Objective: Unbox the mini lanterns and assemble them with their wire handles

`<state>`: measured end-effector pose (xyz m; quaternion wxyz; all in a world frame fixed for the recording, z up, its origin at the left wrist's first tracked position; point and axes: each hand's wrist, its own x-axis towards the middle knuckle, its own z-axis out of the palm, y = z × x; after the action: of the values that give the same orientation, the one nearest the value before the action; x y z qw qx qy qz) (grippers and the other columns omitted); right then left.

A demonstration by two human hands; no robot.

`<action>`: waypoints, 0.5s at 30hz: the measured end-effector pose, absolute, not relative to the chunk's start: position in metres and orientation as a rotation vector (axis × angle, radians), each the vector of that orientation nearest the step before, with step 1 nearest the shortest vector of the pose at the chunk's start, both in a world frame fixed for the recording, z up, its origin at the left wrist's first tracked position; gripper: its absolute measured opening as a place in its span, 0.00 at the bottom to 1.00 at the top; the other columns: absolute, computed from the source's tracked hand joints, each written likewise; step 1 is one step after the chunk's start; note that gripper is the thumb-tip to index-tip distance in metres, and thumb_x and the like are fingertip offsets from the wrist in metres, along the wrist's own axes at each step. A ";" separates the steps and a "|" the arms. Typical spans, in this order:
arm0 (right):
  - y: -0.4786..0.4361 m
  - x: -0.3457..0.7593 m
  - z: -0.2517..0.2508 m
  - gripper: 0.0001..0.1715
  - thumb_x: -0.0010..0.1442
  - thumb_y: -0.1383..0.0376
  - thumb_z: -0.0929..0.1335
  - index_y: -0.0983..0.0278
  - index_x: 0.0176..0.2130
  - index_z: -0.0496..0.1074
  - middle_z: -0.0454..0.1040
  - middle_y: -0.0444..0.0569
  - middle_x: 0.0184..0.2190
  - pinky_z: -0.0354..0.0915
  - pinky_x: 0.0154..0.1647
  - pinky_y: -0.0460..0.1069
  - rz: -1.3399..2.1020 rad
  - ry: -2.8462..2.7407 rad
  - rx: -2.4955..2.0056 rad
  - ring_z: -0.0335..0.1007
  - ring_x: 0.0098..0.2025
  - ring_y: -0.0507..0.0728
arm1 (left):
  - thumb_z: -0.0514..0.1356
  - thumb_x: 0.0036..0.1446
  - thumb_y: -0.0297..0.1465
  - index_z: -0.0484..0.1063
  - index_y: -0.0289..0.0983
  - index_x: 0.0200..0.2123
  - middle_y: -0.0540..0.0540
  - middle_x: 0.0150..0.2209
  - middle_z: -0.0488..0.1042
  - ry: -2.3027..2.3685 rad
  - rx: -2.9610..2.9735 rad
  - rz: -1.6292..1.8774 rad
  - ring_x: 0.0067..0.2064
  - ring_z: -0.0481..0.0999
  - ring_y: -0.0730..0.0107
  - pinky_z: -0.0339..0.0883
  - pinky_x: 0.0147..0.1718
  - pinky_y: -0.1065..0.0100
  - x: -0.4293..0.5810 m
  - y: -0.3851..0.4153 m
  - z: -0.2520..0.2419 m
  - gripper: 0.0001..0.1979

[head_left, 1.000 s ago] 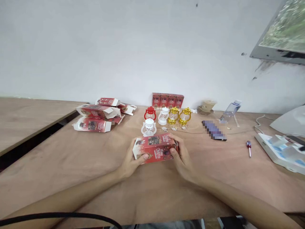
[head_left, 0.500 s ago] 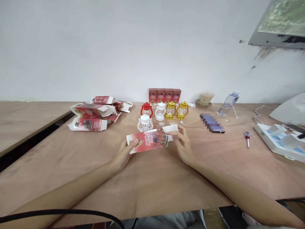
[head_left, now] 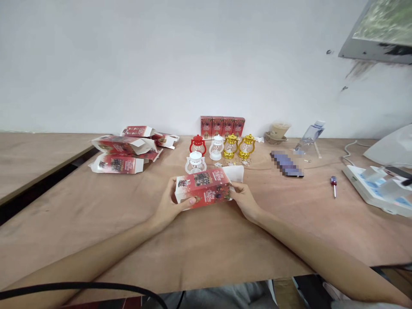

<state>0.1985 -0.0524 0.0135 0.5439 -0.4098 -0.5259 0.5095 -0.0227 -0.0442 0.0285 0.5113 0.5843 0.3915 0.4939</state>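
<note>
A red printed carton [head_left: 206, 186] is held above the table, its white end flap standing out at the right. My left hand [head_left: 172, 201] grips its left end, thumb on the front face. At the carton's right end, the fingers of my right hand [head_left: 243, 197] are closed on the edge below the flap, fingertips partly hidden. Just behind the carton stands a white lantern [head_left: 195, 162]. Further back are a red lantern [head_left: 197, 146], another white lantern [head_left: 216, 148] and two gold lanterns [head_left: 231, 146], with small metal-coloured pieces [head_left: 230, 163] in front of them.
Several red cartons [head_left: 117, 165] with raised flaps lie at the left. Upright red boxes [head_left: 222, 127] stand by the wall. Rightward are a cup [head_left: 277, 132], a tilted bottle [head_left: 310, 136], a phone [head_left: 287, 164], a screwdriver [head_left: 334, 186] and a power strip [head_left: 376, 191].
The carton has gone from flattened-looking to opened out, showing two printed faces. My right hand has moved slightly down and closed on its right end.
</note>
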 end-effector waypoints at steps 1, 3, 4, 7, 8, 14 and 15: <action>-0.053 0.198 0.013 0.15 0.44 0.53 0.73 0.60 0.30 0.79 0.77 0.44 0.28 0.64 0.41 0.51 1.216 -1.195 -0.972 0.69 0.34 0.56 | 0.71 0.36 0.37 0.62 0.38 0.41 0.47 0.41 0.73 0.944 1.470 1.188 0.43 0.75 0.61 0.70 0.41 0.64 -0.023 -0.046 0.030 0.29; -0.053 0.197 0.011 0.12 0.40 0.57 0.74 0.61 0.27 0.79 0.76 0.43 0.26 0.63 0.37 0.48 1.194 -1.107 -1.000 0.68 0.31 0.54 | 0.70 0.37 0.36 0.61 0.39 0.40 0.47 0.40 0.72 0.949 1.575 1.198 0.43 0.74 0.62 0.70 0.41 0.64 -0.023 -0.049 0.032 0.28; -0.052 0.197 0.010 0.12 0.39 0.58 0.75 0.61 0.26 0.79 0.76 0.43 0.25 0.62 0.34 0.47 1.178 -1.079 -1.017 0.67 0.31 0.53 | 0.70 0.37 0.36 0.61 0.39 0.41 0.47 0.40 0.72 0.953 1.613 1.204 0.43 0.74 0.62 0.70 0.41 0.63 -0.022 -0.049 0.032 0.28; -0.049 0.199 0.010 0.11 0.38 0.59 0.75 0.63 0.23 0.77 0.76 0.45 0.27 0.60 0.32 0.46 1.137 -1.046 -1.047 0.66 0.31 0.52 | 0.69 0.38 0.36 0.60 0.39 0.41 0.47 0.40 0.71 0.944 1.666 1.240 0.44 0.73 0.62 0.70 0.42 0.62 -0.022 -0.049 0.029 0.28; -0.048 0.201 0.012 0.12 0.38 0.58 0.75 0.63 0.23 0.77 0.76 0.46 0.28 0.61 0.33 0.46 1.126 -1.042 -1.048 0.66 0.32 0.52 | 0.69 0.39 0.36 0.59 0.39 0.42 0.47 0.40 0.71 0.940 1.666 1.259 0.44 0.73 0.62 0.69 0.42 0.62 -0.023 -0.048 0.028 0.28; -0.038 0.221 0.036 0.18 0.36 0.54 0.77 0.63 0.25 0.76 0.76 0.48 0.37 0.67 0.42 0.50 1.068 -0.880 -0.975 0.70 0.39 0.55 | 0.68 0.40 0.40 0.58 0.39 0.43 0.47 0.41 0.70 0.973 1.557 1.401 0.44 0.72 0.63 0.69 0.43 0.63 -0.025 -0.045 0.026 0.29; -0.036 0.227 0.041 0.18 0.36 0.54 0.77 0.63 0.25 0.76 0.76 0.48 0.37 0.68 0.42 0.51 1.065 -0.857 -0.973 0.71 0.39 0.55 | 0.69 0.39 0.40 0.59 0.39 0.43 0.47 0.42 0.70 0.977 1.543 1.434 0.44 0.72 0.62 0.69 0.43 0.63 -0.026 -0.044 0.028 0.30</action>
<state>0.2274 -0.0357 0.0415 0.6681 -0.4313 -0.3801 0.4724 -0.0261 -0.0436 0.0283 0.3985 0.6094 0.3859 0.5665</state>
